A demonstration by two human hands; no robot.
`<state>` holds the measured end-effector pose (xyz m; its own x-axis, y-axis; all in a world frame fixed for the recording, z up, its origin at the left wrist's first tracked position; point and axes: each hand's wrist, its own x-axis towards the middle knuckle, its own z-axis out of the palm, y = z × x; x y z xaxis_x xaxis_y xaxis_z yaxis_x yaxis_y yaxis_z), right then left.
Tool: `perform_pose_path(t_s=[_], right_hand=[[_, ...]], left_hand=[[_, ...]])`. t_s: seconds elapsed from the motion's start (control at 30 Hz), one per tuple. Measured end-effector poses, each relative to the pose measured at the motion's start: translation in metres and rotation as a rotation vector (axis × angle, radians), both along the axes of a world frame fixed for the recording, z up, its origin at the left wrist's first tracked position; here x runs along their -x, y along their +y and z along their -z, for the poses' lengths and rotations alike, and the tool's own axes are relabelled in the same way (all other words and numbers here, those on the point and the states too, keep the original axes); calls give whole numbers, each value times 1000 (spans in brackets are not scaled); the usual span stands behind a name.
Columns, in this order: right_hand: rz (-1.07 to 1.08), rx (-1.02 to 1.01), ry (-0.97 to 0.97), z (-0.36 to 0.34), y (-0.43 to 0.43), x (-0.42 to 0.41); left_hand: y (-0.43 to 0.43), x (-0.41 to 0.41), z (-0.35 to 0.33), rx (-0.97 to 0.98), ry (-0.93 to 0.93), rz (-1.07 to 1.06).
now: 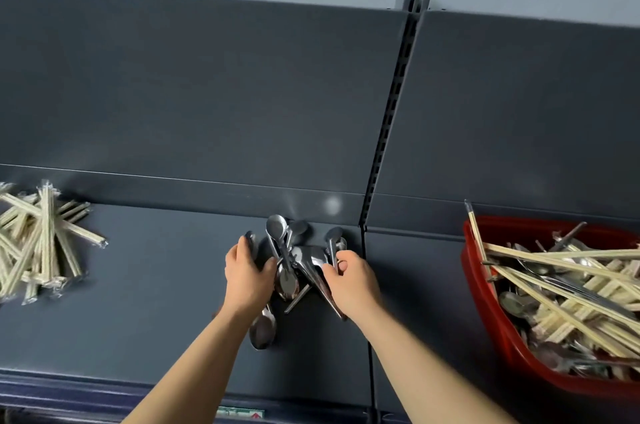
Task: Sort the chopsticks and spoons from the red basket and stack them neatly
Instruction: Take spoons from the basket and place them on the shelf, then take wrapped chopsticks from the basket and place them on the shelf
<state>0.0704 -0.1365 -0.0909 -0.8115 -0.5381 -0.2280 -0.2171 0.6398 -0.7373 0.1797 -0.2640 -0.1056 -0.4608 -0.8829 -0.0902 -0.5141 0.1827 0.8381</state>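
chopsticks pile (45, 243) far left on shelf (156, 285) | left hand (247, 271) curled round left edge of spoons (294, 261) | spoons between both hands, handles crossed, mostly front-to-back | right hand (353, 276) pinches handles at right edge | red basket (474, 271) far right, contents unsorted

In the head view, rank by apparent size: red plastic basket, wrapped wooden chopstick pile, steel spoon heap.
Largest: red plastic basket.
Then: wrapped wooden chopstick pile and steel spoon heap, too alike to rank; the frame crops the pile.
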Motion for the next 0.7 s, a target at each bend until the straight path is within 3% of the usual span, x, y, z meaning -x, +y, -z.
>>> perform_pose_path(t_s=[0.2, 0.53, 0.7], right_hand=[[-9, 60, 67, -23, 42, 13], [231, 278, 225, -72, 200, 103], [267, 119, 366, -83, 292, 169]], left_hand=[[18, 12, -26, 197, -13, 81], [131, 103, -78, 166, 228, 472], [199, 168, -79, 255, 182, 730]])
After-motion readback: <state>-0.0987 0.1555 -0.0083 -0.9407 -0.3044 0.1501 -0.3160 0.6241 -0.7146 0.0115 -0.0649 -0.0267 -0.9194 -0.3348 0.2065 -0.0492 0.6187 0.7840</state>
